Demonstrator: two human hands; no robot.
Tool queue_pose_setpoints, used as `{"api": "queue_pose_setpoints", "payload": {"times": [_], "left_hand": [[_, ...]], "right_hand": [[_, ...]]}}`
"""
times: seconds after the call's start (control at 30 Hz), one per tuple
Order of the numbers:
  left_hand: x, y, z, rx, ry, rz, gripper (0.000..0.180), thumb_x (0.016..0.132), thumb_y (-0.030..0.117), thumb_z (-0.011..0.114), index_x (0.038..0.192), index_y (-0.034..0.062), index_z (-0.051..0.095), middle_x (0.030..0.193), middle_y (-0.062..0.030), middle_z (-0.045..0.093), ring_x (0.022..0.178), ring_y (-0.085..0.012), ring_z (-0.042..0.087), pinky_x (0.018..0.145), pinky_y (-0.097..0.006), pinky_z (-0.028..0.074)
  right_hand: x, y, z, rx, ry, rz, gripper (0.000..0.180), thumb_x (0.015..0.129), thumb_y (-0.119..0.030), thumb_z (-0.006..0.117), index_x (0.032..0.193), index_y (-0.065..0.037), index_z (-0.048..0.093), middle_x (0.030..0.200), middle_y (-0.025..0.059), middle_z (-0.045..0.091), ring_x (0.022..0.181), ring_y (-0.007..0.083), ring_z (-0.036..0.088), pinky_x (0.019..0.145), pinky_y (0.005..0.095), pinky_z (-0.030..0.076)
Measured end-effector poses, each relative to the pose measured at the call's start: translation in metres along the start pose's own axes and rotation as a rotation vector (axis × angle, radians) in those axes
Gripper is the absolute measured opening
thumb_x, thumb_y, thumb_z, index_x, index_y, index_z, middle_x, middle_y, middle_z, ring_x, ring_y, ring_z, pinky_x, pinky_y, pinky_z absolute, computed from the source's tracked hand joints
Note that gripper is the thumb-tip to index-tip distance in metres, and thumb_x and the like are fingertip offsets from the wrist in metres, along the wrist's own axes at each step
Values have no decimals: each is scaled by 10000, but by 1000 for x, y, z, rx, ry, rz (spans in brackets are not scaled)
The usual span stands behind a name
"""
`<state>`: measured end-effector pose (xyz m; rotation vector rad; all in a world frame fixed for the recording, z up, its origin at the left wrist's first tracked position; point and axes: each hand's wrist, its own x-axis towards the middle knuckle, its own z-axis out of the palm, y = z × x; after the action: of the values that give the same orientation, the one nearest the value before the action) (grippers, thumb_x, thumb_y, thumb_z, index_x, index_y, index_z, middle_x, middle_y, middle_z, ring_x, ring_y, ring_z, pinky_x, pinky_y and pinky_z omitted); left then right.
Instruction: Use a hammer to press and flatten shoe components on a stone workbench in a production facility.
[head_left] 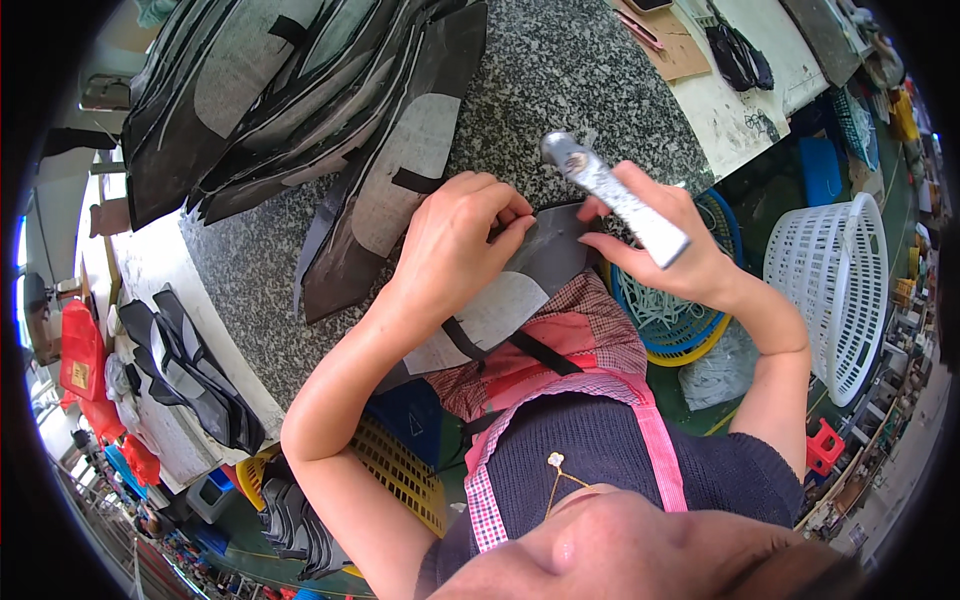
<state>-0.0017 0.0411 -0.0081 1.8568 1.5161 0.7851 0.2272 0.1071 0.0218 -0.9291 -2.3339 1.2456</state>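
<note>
A dark grey, leather-like panel point(560, 238) with a pale lining patch lies at the near edge of the speckled stone tabletop, partly over my lap. My left hand point(462, 235) is closed at its upper edge, thumb and fingers pinching it; the fingertips are partly hidden. In my right hand point(665, 225) is a hammer point(622, 200), with a metal head and a pale, wrapped-looking handle, tilted with its head toward the upper left. The right thumb and a fingertip come close to the panel's right end; whether they touch it I cannot tell.
Many similar panels point(410, 140) are piled at the upper left of the stone top point(560, 80). More dark pieces point(190, 365) lie on the white table at left. A round basket with pale strips point(665, 310) and a white plastic basket point(830, 290) stand at right.
</note>
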Motion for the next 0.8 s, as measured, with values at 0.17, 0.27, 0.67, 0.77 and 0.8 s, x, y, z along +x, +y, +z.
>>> {"api": "queue_pose_setpoints", "payload": {"times": [0.17,0.27,0.67,0.77,0.8], "left_hand": [[-1,1,1,15,19,7,112,782,78,724,834,9,654,761,-106,612,753,-297,606,649,-412,485],[-2,3,1,-32,32,-15,121,776,78,730,837,2,658,764,-109,612,744,-304,604,640,-412,481],[-8,-2,3,65,42,115,76,808,21,690,883,24,678,761,-87,579,728,-270,597,637,-378,463],[-12,-4,6,225,48,222,121,777,13,676,891,55,674,789,-67,572,744,-266,594,662,-380,457],[-12,-3,6,230,44,222,121,777,13,676,891,55,674,789,-67,572,744,-266,594,662,-380,457]], "right_hand": [[5,16,21,-68,-25,-80,298,793,-21,753,1011,-8,551,834,121,677,748,270,701,631,326,507],[7,14,20,-114,-37,-75,268,802,-1,734,988,-5,540,818,137,669,728,264,698,622,325,505],[-24,-12,-35,314,-154,313,325,1008,-210,519,1234,20,552,856,93,614,807,199,595,795,308,476],[-5,-28,-37,108,-264,215,232,986,-156,502,1105,38,544,766,165,575,666,332,544,662,359,464],[-3,-29,-34,79,-192,104,192,975,-134,495,1054,37,531,736,188,543,646,383,515,615,387,441]]}}
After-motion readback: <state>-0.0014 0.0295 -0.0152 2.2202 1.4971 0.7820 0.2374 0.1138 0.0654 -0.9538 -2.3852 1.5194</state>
